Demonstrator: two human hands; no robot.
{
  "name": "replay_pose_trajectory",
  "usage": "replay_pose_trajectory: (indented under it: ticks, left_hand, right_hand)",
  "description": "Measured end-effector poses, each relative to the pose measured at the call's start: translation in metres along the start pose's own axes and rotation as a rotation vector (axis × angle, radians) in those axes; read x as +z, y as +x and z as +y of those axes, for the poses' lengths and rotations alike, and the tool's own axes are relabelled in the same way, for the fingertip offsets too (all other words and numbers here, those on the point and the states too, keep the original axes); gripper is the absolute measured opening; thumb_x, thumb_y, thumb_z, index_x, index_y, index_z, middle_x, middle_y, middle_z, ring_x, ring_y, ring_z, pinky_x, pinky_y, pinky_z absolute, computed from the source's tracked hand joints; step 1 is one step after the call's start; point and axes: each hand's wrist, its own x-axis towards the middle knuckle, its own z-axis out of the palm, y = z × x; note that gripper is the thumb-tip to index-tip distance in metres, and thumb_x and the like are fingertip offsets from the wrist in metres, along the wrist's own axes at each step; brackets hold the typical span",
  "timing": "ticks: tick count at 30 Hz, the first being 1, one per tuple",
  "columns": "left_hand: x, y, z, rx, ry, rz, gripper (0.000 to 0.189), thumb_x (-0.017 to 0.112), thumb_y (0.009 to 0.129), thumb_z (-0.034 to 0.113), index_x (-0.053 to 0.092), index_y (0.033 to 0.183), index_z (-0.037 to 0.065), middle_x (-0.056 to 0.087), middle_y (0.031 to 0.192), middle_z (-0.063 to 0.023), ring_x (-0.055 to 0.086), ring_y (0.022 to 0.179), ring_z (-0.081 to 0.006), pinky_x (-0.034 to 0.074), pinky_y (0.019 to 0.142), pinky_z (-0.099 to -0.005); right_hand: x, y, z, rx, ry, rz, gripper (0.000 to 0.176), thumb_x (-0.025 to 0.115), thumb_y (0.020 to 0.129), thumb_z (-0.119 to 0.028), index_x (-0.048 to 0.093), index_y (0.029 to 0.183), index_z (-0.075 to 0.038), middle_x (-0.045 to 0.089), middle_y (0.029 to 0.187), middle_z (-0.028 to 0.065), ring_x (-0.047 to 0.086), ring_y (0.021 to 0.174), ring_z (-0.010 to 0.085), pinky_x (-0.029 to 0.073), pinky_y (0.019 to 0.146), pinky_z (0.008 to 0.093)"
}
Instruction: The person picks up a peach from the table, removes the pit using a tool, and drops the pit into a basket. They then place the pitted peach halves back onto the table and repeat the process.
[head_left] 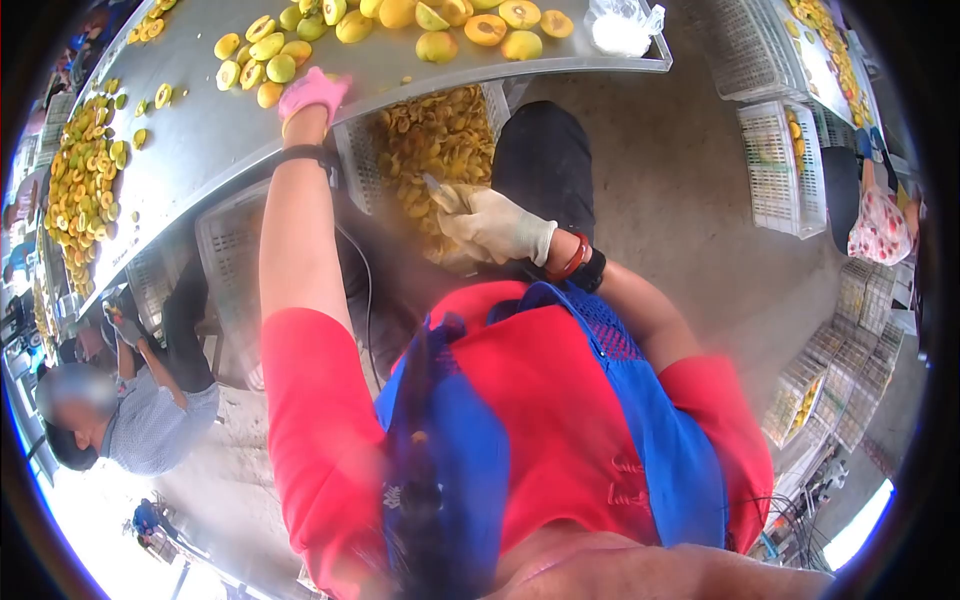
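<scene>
My left hand point(313, 93), in a pink glove, reaches over the metal table's near edge, its fingers partly spread. It is beside a yellow fruit point(269, 95), perhaps touching it; I see nothing clearly held. Several more yellow-green fruits point(437, 46) lie ahead, some of them halves with orange-brown centres point(485, 30). My right hand point(500, 225), in a whitish glove, is closed on a small knife point(433, 184) whose grey tip points up and left. That hand hovers over a crate point(362, 165) filled with yellow fruit pieces point(430, 130), below the table edge.
A tied clear plastic bag point(622, 30) with white contents sits at the table's right corner. A larger heap of fruit point(82, 190) covers the table's left part. Another person point(150, 420) works at left. White plastic crates point(782, 170) stand on the floor at right, near a second person's leg.
</scene>
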Motion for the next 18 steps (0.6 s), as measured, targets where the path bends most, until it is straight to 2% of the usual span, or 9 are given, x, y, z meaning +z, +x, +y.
replay_pose_trajectory:
  ticks: [3,4,7,10,13,14,17,18]
  left_hand:
    - [0.003,-0.002,-0.008,0.029,-0.394,0.040,0.079,0.063,0.089,0.059,0.042,0.147,0.009,0.069,0.111,-0.0164,0.069,0.099,-0.0259,0.054,0.087,-0.0388]
    - [-0.011,-0.026,-0.002,0.027,-0.837,-0.065,0.073,0.068,0.091,0.044,0.039,0.148,0.009,0.066,0.108,-0.0115,0.068,0.086,-0.0190,0.056,0.076,-0.0316]
    - [-0.013,-0.066,-0.002,0.325,-1.457,-0.077,0.067,0.067,0.092,0.031,0.037,0.149,0.010,0.063,0.122,-0.0110,0.069,0.092,-0.0202,0.056,0.074,-0.0291]
    - [-0.019,-0.122,0.005,0.635,-1.693,-0.150,0.063,0.062,0.096,0.029,0.035,0.149,0.010,0.057,0.134,-0.0129,0.069,0.098,-0.0246,0.057,0.076,-0.0318]
    - [-0.023,-0.165,0.020,0.680,-1.817,-0.261,0.063,0.060,0.097,0.029,0.033,0.151,0.011,0.056,0.136,-0.0148,0.067,0.106,-0.0276,0.057,0.080,-0.0323]
    - [-0.017,-0.173,0.025,0.672,-1.890,-0.290,0.056,0.054,0.101,0.039,0.037,0.147,0.011,0.057,0.135,-0.0158,0.066,0.109,-0.0292,0.057,0.081,-0.0326]
    - [-0.021,-0.203,0.044,0.490,-1.931,-0.245,0.054,0.047,0.103,0.048,0.041,0.140,0.011,0.059,0.134,-0.0161,0.066,0.109,-0.0292,0.056,0.081,-0.0322]
    - [-0.028,-0.217,0.053,0.424,-1.870,-0.162,0.052,0.041,0.104,0.054,0.044,0.132,0.010,0.060,0.133,-0.0168,0.067,0.107,-0.0294,0.056,0.080,-0.0316]
  right_hand:
    - [0.000,0.001,-0.001,-0.037,0.007,0.070,0.012,0.060,0.090,-0.010,0.048,0.093,-0.009,0.051,0.066,-0.0003,0.047,0.048,0.0091,0.037,0.043,0.0264]
    - [0.002,0.000,-0.002,-0.052,0.005,0.102,0.012,0.060,0.090,-0.010,0.048,0.093,-0.009,0.051,0.067,-0.0003,0.047,0.048,0.0091,0.037,0.044,0.0263]
    - [0.001,0.000,-0.005,-0.175,0.051,0.082,0.012,0.060,0.091,-0.010,0.048,0.093,-0.009,0.050,0.068,-0.0002,0.047,0.049,0.0093,0.037,0.043,0.0266]
    - [0.005,-0.007,-0.023,-0.244,0.048,0.070,0.012,0.059,0.093,-0.011,0.048,0.090,-0.009,0.049,0.066,-0.0002,0.047,0.049,0.0097,0.038,0.043,0.0268]
    - [0.014,-0.019,-0.042,-0.253,0.019,0.111,0.012,0.058,0.092,-0.012,0.047,0.088,-0.010,0.048,0.066,-0.0004,0.045,0.046,0.0096,0.036,0.039,0.0270]
    - [0.016,-0.025,-0.047,-0.252,0.000,0.129,0.012,0.058,0.092,-0.011,0.047,0.089,-0.010,0.048,0.066,-0.0005,0.045,0.045,0.0093,0.035,0.038,0.0270]
    - [0.018,-0.024,-0.038,-0.319,0.011,0.162,0.013,0.061,0.092,-0.012,0.048,0.092,-0.009,0.048,0.066,-0.0008,0.044,0.044,0.0083,0.034,0.036,0.0267]
    - [0.019,-0.026,-0.037,-0.334,0.001,0.168,0.013,0.061,0.092,-0.012,0.048,0.093,-0.009,0.049,0.067,-0.0005,0.045,0.044,0.0081,0.034,0.037,0.0268]
